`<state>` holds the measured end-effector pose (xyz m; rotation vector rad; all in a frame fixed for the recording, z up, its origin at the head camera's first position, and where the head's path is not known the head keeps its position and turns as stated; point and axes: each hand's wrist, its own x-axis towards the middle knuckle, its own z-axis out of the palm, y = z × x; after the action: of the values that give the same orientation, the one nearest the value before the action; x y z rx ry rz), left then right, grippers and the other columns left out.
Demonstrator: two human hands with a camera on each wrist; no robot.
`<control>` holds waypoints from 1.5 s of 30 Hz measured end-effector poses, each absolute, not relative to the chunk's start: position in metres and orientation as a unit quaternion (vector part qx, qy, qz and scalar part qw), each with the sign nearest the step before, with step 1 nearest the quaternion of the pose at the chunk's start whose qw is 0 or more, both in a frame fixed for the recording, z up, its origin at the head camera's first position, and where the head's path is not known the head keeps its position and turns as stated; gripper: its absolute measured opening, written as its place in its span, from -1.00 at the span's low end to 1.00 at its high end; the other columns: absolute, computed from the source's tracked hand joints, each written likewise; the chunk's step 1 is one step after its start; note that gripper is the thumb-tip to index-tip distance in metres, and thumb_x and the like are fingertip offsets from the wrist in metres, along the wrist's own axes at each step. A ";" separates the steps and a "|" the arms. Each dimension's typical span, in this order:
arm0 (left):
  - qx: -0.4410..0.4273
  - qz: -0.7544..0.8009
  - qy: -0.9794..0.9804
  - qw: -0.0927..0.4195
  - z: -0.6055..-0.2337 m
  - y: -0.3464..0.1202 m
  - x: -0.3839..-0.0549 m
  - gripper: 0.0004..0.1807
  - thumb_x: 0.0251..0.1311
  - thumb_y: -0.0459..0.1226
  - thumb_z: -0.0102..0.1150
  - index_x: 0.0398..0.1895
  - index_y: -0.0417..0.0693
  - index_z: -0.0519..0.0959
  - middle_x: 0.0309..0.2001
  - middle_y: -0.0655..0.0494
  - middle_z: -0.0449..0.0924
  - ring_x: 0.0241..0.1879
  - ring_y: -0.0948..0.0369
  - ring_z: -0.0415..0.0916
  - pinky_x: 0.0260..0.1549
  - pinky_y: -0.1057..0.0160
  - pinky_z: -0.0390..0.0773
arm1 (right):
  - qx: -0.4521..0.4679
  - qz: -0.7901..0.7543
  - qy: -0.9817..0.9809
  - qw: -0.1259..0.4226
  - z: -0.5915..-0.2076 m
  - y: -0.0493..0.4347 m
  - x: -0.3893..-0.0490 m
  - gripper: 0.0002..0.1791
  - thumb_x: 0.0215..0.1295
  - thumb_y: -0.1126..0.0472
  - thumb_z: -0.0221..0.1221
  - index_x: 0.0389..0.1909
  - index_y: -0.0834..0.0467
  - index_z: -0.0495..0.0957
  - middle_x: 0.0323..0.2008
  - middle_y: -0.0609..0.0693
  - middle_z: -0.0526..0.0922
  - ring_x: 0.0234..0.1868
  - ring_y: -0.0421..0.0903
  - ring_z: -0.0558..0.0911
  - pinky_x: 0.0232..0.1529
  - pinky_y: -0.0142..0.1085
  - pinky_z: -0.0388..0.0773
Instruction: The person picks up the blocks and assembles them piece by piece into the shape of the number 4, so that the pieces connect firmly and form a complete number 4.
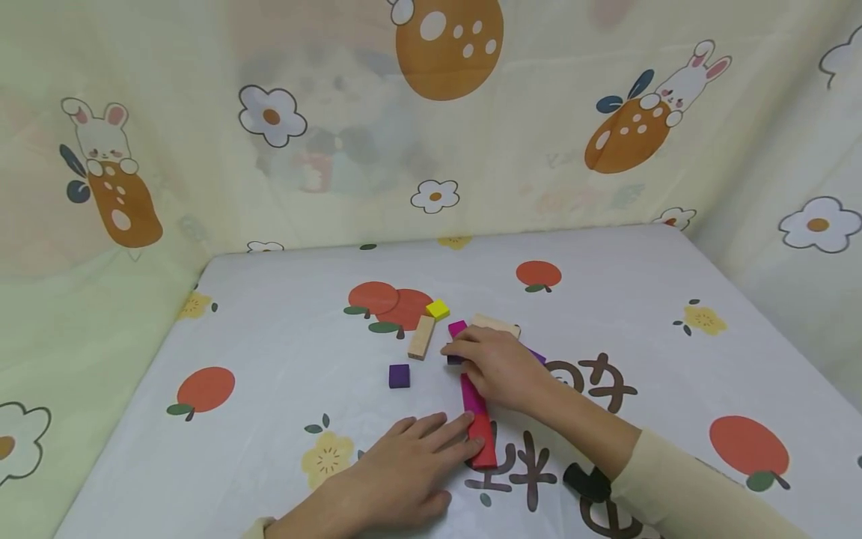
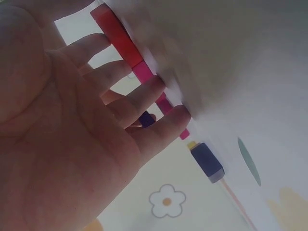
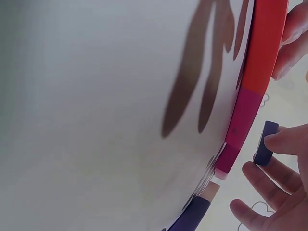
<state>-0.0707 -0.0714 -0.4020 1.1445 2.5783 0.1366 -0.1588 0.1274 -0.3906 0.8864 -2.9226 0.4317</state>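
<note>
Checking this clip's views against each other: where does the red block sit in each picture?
Head: red block in the lower half, slightly right of centre, beneath the left hand's fingertips.
Left wrist: red block near the top, left of centre.
Right wrist: red block at the top edge, towards the right.
Shared landmark: the magenta block at its end.

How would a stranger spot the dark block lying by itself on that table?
On the white tablecloth, look just beyond the left hand. The dark block lies there, squarish in the head view, with all the other blocks to its right. Unlike the dark piece pinched by the right hand, it has nothing touching it.
</note>
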 end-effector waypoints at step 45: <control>0.406 0.048 0.901 0.142 -0.407 -0.073 -0.070 -0.20 0.32 0.01 0.26 0.61 0.48 0.18 0.63 0.36 0.10 0.55 0.11 0.20 0.41 -0.11 0.41 | 0.268 0.126 -0.955 -0.004 -0.398 0.142 -0.155 -0.59 0.36 0.25 0.31 0.22 0.09 0.65 0.12 0.03 0.70 0.19 0.02 0.66 0.20 -0.07 0.65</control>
<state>-0.0704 -0.0735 -0.4069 1.1711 2.6008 0.1387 -0.1550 0.1422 -0.3985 0.8427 -3.0081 0.3969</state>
